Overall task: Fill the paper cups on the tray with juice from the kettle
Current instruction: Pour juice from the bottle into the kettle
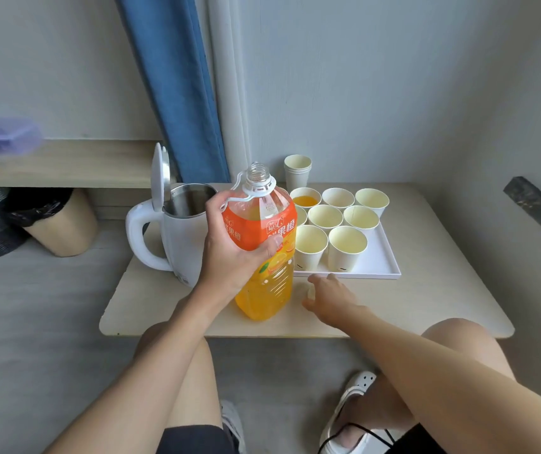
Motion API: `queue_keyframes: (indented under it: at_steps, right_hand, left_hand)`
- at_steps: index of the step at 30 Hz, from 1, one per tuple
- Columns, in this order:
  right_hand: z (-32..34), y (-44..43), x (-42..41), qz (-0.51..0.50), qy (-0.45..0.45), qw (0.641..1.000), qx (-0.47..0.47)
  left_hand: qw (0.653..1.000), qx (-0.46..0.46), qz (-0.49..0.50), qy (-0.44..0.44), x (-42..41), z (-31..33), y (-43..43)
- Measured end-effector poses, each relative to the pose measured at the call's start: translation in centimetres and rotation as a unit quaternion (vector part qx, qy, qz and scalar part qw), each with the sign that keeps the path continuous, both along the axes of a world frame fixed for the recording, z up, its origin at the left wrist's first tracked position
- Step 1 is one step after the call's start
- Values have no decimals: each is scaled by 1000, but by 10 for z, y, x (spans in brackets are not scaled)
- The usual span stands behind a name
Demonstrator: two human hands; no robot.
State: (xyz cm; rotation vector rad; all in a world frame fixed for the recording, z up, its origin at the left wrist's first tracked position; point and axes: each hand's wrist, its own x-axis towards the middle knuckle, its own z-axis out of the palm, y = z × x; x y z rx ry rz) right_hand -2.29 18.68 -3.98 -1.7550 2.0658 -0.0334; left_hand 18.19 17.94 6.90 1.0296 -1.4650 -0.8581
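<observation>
Head view, looking down: the white plastic electric kettle [177, 231] stands at the left of the pale wooden low table [442, 306], its round lid [159, 176] flipped up and a bare steel interior showing; I cannot tell whether any liquid is in it. Just right of it my left hand [233, 244] grips the large clear plastic bottle of orange juice [262, 250] round its orange label, thumb towards me and fingers wrapped behind. The bottle is uncapped, nearly upright and mostly full.

My right hand [331, 296] lies low over the table just before the flat white rectangular tray [383, 260], fingers loosely curled. Something small and pale sits at the fingertips, but whether I hold it I cannot tell.

On the tray the pale yellow paper cups [347, 249] stand in rows, touching. The back-left cup [305, 199] holds orange juice; the others I can see into are dry. Behind the tray stands a nested stack of spare cups [298, 172].
</observation>
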Motion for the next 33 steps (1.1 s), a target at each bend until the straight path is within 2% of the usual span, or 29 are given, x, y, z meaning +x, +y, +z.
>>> queue_keyframes:
  at_steps: [4, 6, 8, 11, 14, 17, 20, 23, 27, 33]
  right_hand:
    - [-3, -4, 5, 13, 20, 999, -29]
    - [4, -4, 7, 3, -4, 998, -64]
    - [21, -4, 11, -17, -53, 989, -141]
    - [63, -5, 20, -55, -148, 945, -286]
    - [114, -9, 25, -74, -249, 888, -379]
    - [167, -9, 34, -90, -352, 828, -427]
    - [209, -3, 51, -63, -427, 795, -426]
    - [226, -1, 67, -12, -423, 806, -415]
    - [223, -8, 71, 29, -342, 855, -388]
    - [232, -13, 63, 133, -253, 891, -354]
  left_hand:
    - [1000, 1, 4, -11, 2, -2, -1]
    - [1000, 2, 3, -14, 3, -2, -2]
    - [1000, 6, -1, -21, 4, -1, -1]
    - [999, 12, -13, -26, 5, 1, -1]
    - [999, 27, -27, -37, 7, 6, -2]
    - [998, 33, -33, -48, 10, 11, -5]
    - [997, 46, -46, -51, 13, 15, -7]
    - [995, 62, -54, -53, 17, 17, -7]
    - [995, 68, -62, -48, 19, 17, -8]
    - [992, 81, -83, -55, 21, 16, -9]
